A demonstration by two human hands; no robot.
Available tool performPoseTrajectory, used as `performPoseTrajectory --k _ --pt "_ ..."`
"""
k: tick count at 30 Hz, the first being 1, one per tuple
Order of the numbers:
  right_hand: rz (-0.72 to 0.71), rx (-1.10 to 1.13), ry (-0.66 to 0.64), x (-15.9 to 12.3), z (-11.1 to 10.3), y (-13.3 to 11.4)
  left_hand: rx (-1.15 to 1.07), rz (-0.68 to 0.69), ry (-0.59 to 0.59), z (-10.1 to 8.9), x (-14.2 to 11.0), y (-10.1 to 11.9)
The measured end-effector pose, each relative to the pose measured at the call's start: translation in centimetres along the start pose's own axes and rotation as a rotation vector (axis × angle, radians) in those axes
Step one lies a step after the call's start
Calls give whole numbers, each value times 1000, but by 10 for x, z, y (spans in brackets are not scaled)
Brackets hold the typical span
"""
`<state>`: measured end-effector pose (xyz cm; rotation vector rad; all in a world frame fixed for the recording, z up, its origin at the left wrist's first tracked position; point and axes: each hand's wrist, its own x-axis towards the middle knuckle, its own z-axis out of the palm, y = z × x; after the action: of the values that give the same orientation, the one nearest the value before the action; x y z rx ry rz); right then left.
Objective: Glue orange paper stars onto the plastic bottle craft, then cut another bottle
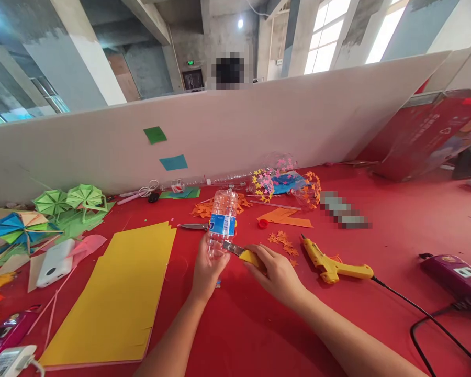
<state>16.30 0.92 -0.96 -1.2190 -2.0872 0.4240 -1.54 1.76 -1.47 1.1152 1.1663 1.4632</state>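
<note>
My left hand [209,265] is closed around the lower end of a clear plastic bottle [225,201] with a blue label, held over the red table. My right hand [275,269] grips the yellow handle of a utility knife [252,257]. Its metal blade reaches left to the bottle's side, just below the label; whether it cuts into the plastic I cannot tell. Behind the bottle lie scissors [193,226], partly hidden, and a heap of orange paper stars [201,208].
A yellow glue gun [332,264] with a black cord lies to the right. Yellow paper sheets [113,293] cover the left side. Star-covered plastic pieces [262,186] stand at the back against a white partition [227,125]. Green folded-paper umbrellas [84,196] rest at the far left.
</note>
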Motion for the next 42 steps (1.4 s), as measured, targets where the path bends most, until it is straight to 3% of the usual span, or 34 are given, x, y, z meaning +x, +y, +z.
performPoseTrajectory --k 6,11,20,27,31,35,42 --pt "71 27 40 -1 8 -1 7 -19 -1 3 -3 3" --pt "126 56 85 3 5 3 -38 -138 -57 6 -10 6" --pt "99 246 -57 3 -8 -4 -136 -177 -101 -2 -5 7" --pt "311 490 -74 5 -11 -10 -261 -262 -152 -2 -4 8" --pt "382 579 -65 6 -13 -13 -177 -198 -186 -2 -4 6" --pt "428 587 -16 8 -14 -14 -47 -110 -137 0 -5 3" --pt "486 613 -22 10 -12 -12 4 -120 -61 3 -10 1"
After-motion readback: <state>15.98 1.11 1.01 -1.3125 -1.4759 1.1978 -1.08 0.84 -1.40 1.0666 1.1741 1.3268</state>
